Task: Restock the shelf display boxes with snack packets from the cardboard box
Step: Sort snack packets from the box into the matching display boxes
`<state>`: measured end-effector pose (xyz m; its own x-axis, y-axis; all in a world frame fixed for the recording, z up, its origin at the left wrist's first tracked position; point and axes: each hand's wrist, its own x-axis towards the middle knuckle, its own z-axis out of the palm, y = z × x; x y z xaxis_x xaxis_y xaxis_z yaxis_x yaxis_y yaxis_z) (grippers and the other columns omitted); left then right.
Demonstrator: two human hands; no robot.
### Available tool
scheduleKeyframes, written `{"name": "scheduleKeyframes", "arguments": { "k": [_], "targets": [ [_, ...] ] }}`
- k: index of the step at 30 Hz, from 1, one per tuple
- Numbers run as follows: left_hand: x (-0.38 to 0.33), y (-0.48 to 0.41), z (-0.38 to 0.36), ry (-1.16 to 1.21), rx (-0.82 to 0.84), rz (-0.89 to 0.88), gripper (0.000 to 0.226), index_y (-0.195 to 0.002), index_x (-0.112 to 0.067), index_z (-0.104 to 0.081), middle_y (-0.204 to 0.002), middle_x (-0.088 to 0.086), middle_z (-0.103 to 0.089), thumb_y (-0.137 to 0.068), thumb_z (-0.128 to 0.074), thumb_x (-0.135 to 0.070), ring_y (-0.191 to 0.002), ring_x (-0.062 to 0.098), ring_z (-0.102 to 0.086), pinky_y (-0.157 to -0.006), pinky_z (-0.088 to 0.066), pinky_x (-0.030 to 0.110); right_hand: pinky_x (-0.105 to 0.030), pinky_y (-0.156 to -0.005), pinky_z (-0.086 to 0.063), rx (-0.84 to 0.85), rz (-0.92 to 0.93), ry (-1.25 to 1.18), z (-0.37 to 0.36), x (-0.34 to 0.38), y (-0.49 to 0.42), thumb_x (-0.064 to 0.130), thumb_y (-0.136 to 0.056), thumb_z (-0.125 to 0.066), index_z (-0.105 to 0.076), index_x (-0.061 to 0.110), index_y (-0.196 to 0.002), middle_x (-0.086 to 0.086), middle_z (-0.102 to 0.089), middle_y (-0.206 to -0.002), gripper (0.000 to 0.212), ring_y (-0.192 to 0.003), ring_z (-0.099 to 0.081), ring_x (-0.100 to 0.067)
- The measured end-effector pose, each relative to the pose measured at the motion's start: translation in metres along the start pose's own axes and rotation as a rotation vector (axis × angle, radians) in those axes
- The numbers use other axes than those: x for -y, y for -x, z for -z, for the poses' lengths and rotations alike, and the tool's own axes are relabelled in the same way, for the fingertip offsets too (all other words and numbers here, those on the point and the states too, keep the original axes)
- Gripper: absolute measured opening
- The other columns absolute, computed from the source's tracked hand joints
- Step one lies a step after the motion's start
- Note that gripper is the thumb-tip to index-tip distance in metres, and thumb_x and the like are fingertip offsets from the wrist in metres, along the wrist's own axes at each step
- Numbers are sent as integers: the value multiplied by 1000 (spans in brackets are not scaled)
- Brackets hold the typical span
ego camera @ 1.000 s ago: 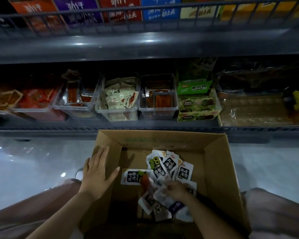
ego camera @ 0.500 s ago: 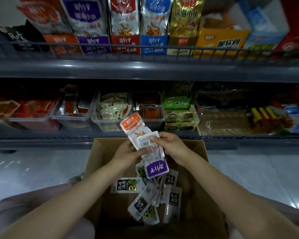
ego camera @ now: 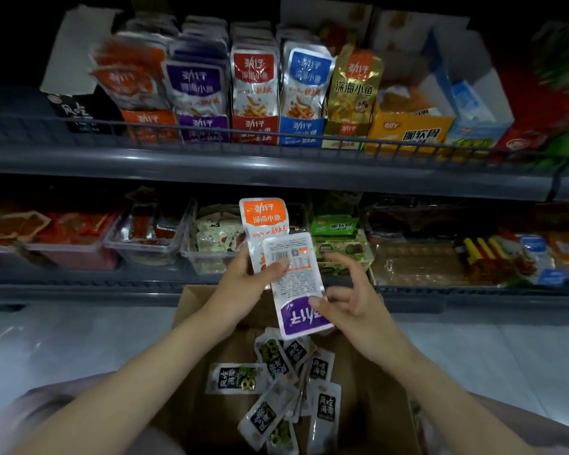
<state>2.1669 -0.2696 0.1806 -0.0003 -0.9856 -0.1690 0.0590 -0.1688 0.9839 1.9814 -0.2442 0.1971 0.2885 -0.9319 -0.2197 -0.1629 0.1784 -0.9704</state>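
A grey wire rail (ego camera: 391,146) runs across the upper level. Lower, clear plastic tubs (ego camera: 145,254) with red strips stand side by side; yellow sticks (ego camera: 477,249) lie far right. Pale glossy tiled floor (ego camera: 63,343) beneath

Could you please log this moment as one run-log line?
left hand: grips orange packet | right hand: pinches purple packet | cardboard box: dark-label packets inside

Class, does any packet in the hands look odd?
The purple packet, pinched by the right hand, is upside down: its label reads inverted, while the orange packet in the left hand stands upright.
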Motion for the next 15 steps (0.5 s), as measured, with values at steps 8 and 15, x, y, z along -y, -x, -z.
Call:
{"name": "scheduleKeyframes", "arguments": {
  "k": [8,15],
  "targets": [
    [-11,-17,11,175,11,61,12,-100,-22,-62,-94,-7,-74,-89,-59,-19,-99,19,-67,-88,-51,33,-15,-92,-46,140,362,499,13,6,-4,30,-76,-78,-47,53,-125,35,-48,-125,63,-116,-50,7],
    [-10,-14,-1,327,111,235,19,-108,-21,-54,-88,2,-75,-102,-37,-28,-83,19,-72,-64,-60,30,-11,-77,-52,-107,559,399,22,5,-5,23,-76,-77,-69,34,-106,31,-65,-104,32,-99,-63,3]
  ]
}}
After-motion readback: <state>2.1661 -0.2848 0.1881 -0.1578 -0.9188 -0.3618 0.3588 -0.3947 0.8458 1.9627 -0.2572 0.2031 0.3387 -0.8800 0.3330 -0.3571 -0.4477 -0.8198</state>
